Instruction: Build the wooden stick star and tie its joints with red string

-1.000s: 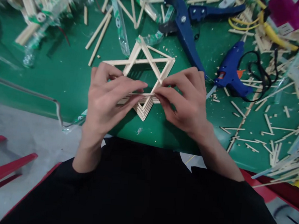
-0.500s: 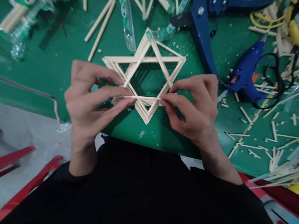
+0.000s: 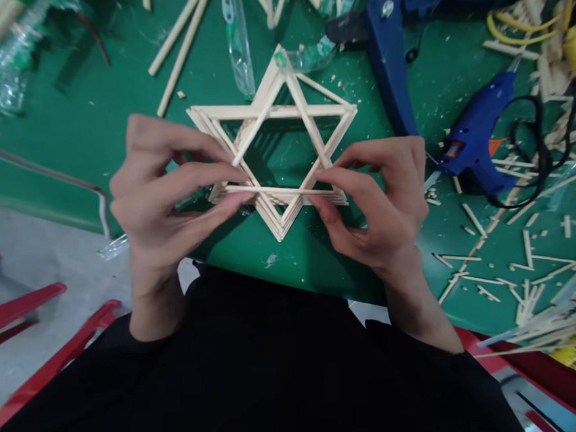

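Observation:
A six-pointed star frame (image 3: 221, 110) of layered pale wooden sticks lies on the green table (image 3: 269, 264). One thin wooden stick (image 3: 282, 190) runs across the star's near side. My left hand (image 3: 159, 181) pinches its left part between thumb and fingertips. On the other side, my right hand (image 3: 381, 196) has its index finger above the stick and its thumb below, closed about the right part. The upper fingers of both hands rest near the star's side corners. Fingers partly hide the lower corners.
To the right lies a blue glue gun (image 3: 475, 137) with a black cord. A blue cutter tool (image 3: 390, 58) sits behind the star. Loose wooden sticks (image 3: 184, 51), plastic wrappers (image 3: 238, 41) and scattered stick offcuts (image 3: 527, 249) lie around. Red stool parts (image 3: 55, 364) stand below left.
My right fingertips have spread slightly and shifted around the stick, showing more of its right end. My left hand keeps its pinch. The view has moved slightly.

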Available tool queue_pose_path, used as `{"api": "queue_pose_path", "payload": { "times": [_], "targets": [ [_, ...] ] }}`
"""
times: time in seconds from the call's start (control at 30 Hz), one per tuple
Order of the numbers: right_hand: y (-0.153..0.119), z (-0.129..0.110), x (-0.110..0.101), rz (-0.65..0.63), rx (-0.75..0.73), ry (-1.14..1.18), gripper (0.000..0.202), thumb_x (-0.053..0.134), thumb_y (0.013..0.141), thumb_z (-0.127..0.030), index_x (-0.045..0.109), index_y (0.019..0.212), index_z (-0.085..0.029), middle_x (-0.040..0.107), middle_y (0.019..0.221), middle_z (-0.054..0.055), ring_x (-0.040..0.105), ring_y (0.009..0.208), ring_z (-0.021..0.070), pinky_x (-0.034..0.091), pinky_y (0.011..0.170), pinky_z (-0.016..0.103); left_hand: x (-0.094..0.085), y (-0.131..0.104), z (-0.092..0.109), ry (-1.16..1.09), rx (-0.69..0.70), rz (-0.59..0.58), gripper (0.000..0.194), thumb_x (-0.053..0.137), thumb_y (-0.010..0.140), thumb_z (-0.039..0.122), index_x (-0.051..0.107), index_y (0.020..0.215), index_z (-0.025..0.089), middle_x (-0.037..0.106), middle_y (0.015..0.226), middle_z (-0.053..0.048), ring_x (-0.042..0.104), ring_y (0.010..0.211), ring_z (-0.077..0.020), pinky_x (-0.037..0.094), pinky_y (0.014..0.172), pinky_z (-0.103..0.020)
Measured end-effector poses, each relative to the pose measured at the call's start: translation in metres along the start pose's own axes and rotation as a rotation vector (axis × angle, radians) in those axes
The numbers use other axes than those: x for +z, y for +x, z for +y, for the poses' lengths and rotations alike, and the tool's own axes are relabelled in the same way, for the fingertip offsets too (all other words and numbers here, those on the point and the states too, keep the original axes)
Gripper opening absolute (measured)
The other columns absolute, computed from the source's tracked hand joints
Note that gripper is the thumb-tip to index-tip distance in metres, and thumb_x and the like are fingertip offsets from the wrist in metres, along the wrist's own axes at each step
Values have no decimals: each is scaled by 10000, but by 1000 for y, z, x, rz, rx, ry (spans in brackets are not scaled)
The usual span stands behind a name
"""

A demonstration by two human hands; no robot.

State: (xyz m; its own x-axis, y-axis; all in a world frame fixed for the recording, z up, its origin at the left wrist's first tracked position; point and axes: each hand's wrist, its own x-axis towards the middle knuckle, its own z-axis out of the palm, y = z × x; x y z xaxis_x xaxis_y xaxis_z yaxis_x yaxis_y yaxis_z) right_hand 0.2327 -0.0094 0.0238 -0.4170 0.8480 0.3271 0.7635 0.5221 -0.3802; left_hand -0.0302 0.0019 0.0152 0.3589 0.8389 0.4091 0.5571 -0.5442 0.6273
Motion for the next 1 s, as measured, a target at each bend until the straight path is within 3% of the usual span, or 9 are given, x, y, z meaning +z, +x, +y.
{"api": "queue_pose_path", "payload": {
  "times": [0.23,0.37,0.6,0.83,1.0],
  "targets": [
    [0,3,0,-7,13,6,215,540,1008,-436,657,1097,-280,671,1049,72,624,987,249,526,834,463,2,0,-10,-8,85,20,493,820,836,288,670,1270,466,725,1038,-10,652,913,-268,492,633,-429],
    [0,5,-3,-73,54,-8,245,534,1004,-466,644,1133,-289,673,1064,82,632,1009,263,528,867,499,2,0,-10,-19,74,23,516,840,817,271,676,1266,463,722,1024,-14,651,918,-267,491,634,-427],
    [-1,8,-2,-72,46,-7,241,542,1002,-453,645,1133,-279,663,1084,83,621,1017,262,525,891,508,1,-2,-3,0,9,2,437,800,850,252,687,1222,452,714,1052,0,654,941,-254,551,692,-429],
    [-3,9,-1,-20,21,58,191,561,996,-416,652,1111,-294,647,1096,69,605,1015,260,517,877,492,4,-1,-4,-76,12,48,346,816,837,262,737,1136,418,712,975,-3,653,911,-229,571,707,-404],
    [-2,7,0,25,-22,55,129,554,1001,-362,655,1021,-283,660,1064,60,598,969,237,506,808,434,3,-2,-3,-49,-10,19,341,790,846,220,737,1125,409,710,1028,4,656,928,-238,562,715,-413]
  ]
}}
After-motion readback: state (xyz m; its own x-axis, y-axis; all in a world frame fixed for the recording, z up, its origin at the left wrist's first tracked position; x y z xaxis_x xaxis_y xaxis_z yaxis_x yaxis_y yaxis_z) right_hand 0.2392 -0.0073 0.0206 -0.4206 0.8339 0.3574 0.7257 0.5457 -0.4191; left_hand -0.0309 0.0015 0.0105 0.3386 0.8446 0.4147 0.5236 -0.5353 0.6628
